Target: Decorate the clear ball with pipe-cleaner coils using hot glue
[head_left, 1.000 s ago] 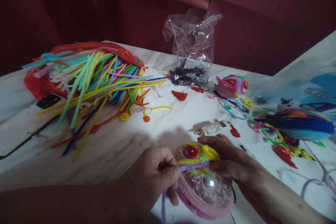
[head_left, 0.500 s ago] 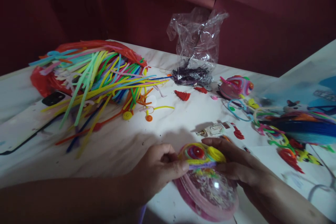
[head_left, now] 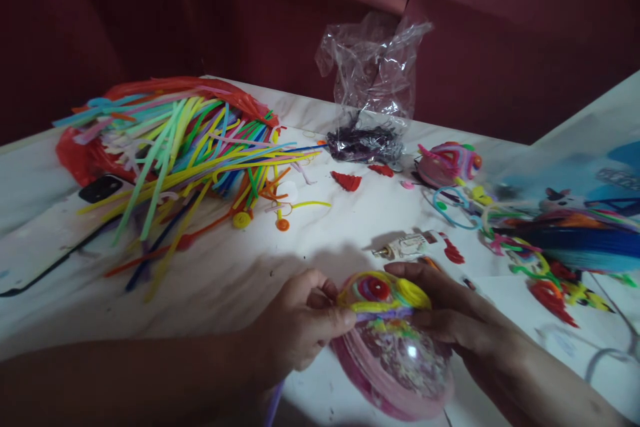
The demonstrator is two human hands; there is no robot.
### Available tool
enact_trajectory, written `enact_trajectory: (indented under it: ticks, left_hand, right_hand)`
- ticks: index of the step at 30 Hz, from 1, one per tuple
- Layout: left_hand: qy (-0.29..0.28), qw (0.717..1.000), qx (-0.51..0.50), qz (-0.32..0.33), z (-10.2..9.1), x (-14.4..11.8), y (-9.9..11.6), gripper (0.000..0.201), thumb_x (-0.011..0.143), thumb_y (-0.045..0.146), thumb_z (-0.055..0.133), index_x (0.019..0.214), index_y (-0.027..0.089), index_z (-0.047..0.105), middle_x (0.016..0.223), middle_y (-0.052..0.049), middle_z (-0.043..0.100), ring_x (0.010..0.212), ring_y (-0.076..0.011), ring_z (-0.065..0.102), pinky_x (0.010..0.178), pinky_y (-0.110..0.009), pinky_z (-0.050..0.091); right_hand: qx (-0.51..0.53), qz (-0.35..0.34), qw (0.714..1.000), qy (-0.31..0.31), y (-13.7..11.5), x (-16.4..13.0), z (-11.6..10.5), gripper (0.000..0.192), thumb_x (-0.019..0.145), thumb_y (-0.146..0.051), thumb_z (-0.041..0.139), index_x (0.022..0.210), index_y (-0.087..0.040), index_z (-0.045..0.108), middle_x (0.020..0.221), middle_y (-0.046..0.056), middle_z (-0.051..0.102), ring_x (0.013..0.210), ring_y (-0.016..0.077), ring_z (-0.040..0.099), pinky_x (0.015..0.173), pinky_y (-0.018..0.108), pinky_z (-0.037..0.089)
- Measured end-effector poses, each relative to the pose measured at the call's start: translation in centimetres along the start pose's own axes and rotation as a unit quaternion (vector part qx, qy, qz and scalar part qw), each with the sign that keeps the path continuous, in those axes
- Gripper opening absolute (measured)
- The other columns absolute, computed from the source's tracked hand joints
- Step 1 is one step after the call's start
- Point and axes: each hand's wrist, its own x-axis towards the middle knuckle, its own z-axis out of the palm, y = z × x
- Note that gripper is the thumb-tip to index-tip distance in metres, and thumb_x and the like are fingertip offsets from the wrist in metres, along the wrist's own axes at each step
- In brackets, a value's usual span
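Observation:
A clear plastic dome [head_left: 415,373] with a pink rim is held tilted in front of me. Its upper part carries yellow, pink and pale coils of pipe cleaner around a red centre. A purple pipe cleaner [head_left: 383,315] runs across the dome below these coils. My left hand [head_left: 305,313] pinches it with thumb and forefinger at the dome's left edge. A purple length also hangs out beneath that hand. My right hand [head_left: 455,313] wraps the dome's right side, its fingers pressing near the other end of the purple strip. Part of the rim is hidden by the hands.
A heap of coloured pipe cleaners [head_left: 185,147] lies left, beside a phone [head_left: 55,230]. Behind stand a clear bag [head_left: 375,80] and red shaped pieces [head_left: 346,181]. A glue tube [head_left: 403,247] lies beyond my hands; a decorated pink piece [head_left: 447,163] sits at right.
Both hands keep their hold on the dome and the purple pipe cleaner. My left hand has shifted very slightly, and more of the hanging purple length shows below it.

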Motion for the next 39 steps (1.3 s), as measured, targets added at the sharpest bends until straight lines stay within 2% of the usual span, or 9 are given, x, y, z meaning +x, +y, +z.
enact_trajectory:
  ticks: [6, 9, 13, 19, 23, 27, 30, 34, 39]
  left_hand:
    - [-0.014, 0.997, 0.038, 0.072, -0.1, 0.0, -0.4, 0.037, 0.070, 0.025, 0.060, 0.104, 0.018, 0.047, 0.048, 0.012, 0.040, 0.036, -0.0023, 0.024, 0.042, -0.019, 0.019]
    - [-0.012, 0.993, 0.074, 0.093, -0.3, 0.2, -0.8, 0.030, 0.075, 0.024, 0.056, 0.104, 0.017, 0.050, 0.048, 0.012, 0.039, 0.036, -0.0021, 0.023, 0.043, -0.020, 0.021]
    - [-0.013, 0.989, 0.099, 0.104, -0.4, 0.3, -1.0, 0.028, 0.077, 0.027, 0.055, 0.102, 0.017, 0.051, 0.048, 0.012, 0.037, 0.035, -0.0019, 0.021, 0.040, -0.019, 0.019]
    - [-0.010, 0.988, 0.114, 0.100, -0.4, 0.3, -1.0, 0.025, 0.082, 0.030, 0.053, 0.102, 0.017, 0.050, 0.048, 0.012, 0.036, 0.035, -0.0017, 0.020, 0.039, -0.019, 0.016]
    - [0.003, 0.989, 0.112, 0.101, -0.5, 0.5, -1.2, 0.025, 0.081, 0.033, 0.054, 0.101, 0.018, 0.049, 0.049, 0.011, 0.037, 0.035, -0.0016, 0.018, 0.039, -0.019, 0.016]
    - [0.009, 0.986, 0.130, 0.106, -0.7, 0.9, -1.6, 0.029, 0.079, 0.036, 0.055, 0.101, 0.018, 0.050, 0.047, 0.012, 0.036, 0.035, -0.0021, 0.017, 0.039, -0.019, 0.017]
    - [0.006, 0.986, 0.126, 0.107, -0.7, 1.0, -1.8, 0.032, 0.078, 0.039, 0.055, 0.101, 0.018, 0.051, 0.045, 0.012, 0.035, 0.034, -0.0025, 0.017, 0.039, -0.019, 0.018]
    - [0.009, 0.985, 0.134, 0.112, -0.5, 1.0, -1.7, 0.035, 0.076, 0.043, 0.056, 0.099, 0.017, 0.052, 0.046, 0.011, 0.038, 0.035, -0.0028, 0.019, 0.039, -0.019, 0.018]
    - [0.010, 0.977, 0.169, 0.130, -0.6, 1.0, -1.6, 0.032, 0.078, 0.039, 0.057, 0.101, 0.018, 0.055, 0.049, 0.010, 0.037, 0.040, -0.0044, 0.026, 0.043, -0.019, 0.023]
  right_hand:
    - [0.083, -0.007, 0.996, -0.028, -0.1, -0.2, 0.6, 0.048, 0.070, -0.037, 0.068, 0.114, -0.023, 0.054, 0.126, 0.003, 0.047, 0.114, 0.0269, 0.044, 0.086, 0.031, 0.047]
    - [0.132, -0.019, 0.989, -0.057, 0.5, -0.1, 0.1, 0.050, 0.070, -0.044, 0.075, 0.113, -0.026, 0.057, 0.127, 0.003, 0.046, 0.120, 0.0260, 0.039, 0.092, 0.032, 0.043]
    - [0.184, -0.055, 0.975, -0.110, 1.4, 0.0, -1.2, 0.038, 0.079, -0.050, 0.067, 0.111, -0.031, 0.061, 0.132, -0.002, 0.041, 0.127, 0.0224, 0.029, 0.098, 0.032, 0.037]
    - [0.235, -0.071, 0.962, -0.119, 1.9, -0.2, -1.4, 0.032, 0.079, -0.037, 0.065, 0.110, -0.029, 0.063, 0.125, 0.000, 0.049, 0.118, 0.0201, 0.042, 0.097, 0.028, 0.036]
    - [0.247, -0.079, 0.956, -0.136, 2.1, -0.2, -1.3, 0.035, 0.080, -0.026, 0.062, 0.115, -0.026, 0.060, 0.121, 0.004, 0.052, 0.112, 0.0207, 0.047, 0.094, 0.029, 0.037]
    - [0.259, -0.100, 0.947, -0.161, 2.2, -0.1, -1.1, 0.033, 0.082, -0.022, 0.063, 0.115, -0.026, 0.059, 0.118, 0.004, 0.054, 0.108, 0.0180, 0.051, 0.092, 0.026, 0.039]
    - [0.255, -0.106, 0.949, -0.154, 2.1, -0.2, -0.9, 0.031, 0.083, -0.022, 0.063, 0.113, -0.025, 0.059, 0.115, 0.003, 0.055, 0.104, 0.0162, 0.053, 0.089, 0.023, 0.041]
    - [0.210, -0.128, 0.959, -0.142, 2.1, -0.5, -1.1, 0.031, 0.082, -0.021, 0.064, 0.112, -0.026, 0.057, 0.115, 0.001, 0.054, 0.102, 0.0143, 0.053, 0.086, 0.020, 0.042]
    - [0.149, -0.133, 0.966, -0.162, 1.2, -0.9, -1.7, 0.033, 0.081, -0.028, 0.064, 0.112, -0.027, 0.054, 0.114, -0.001, 0.052, 0.103, 0.0143, 0.050, 0.085, 0.019, 0.043]
